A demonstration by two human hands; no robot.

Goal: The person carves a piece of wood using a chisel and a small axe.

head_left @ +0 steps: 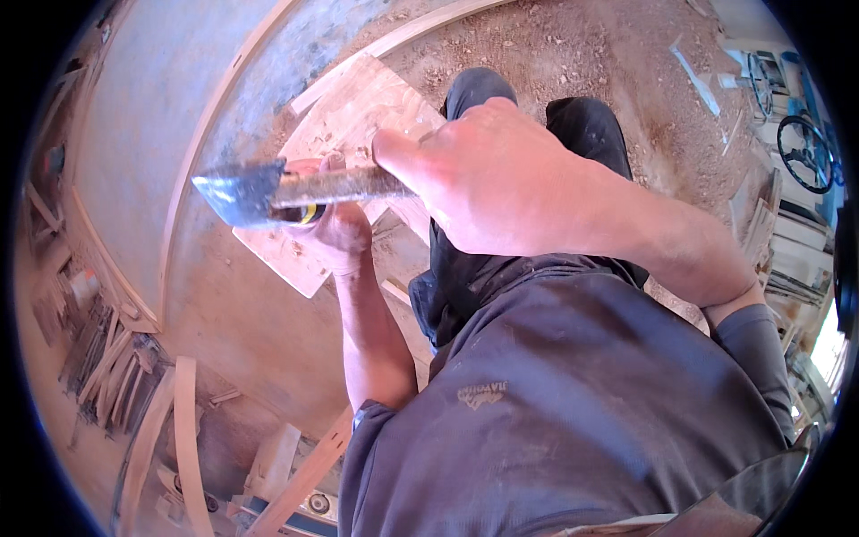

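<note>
My right hand (488,174) grips the wooden handle of a hatchet (237,195), raised close to the view. Its dark metal head, with a bright edge, points left and hangs over my left hand (338,240). My left fingers are closed around a dark handle with a yellow band (310,214); its lower end and the tool's kind are hidden behind the hatchet and hand. Beneath both hands lies a flat pale wooden board (371,94), scattered with chips and set at a slant in front of my knees.
Long curved wooden strips (210,134) lie on the dusty floor to the left and ahead. A heap of wood offcuts (112,371) sits at the lower left. More curved wood pieces (186,430) stand near my left side. At the right is a black steering wheel (805,154).
</note>
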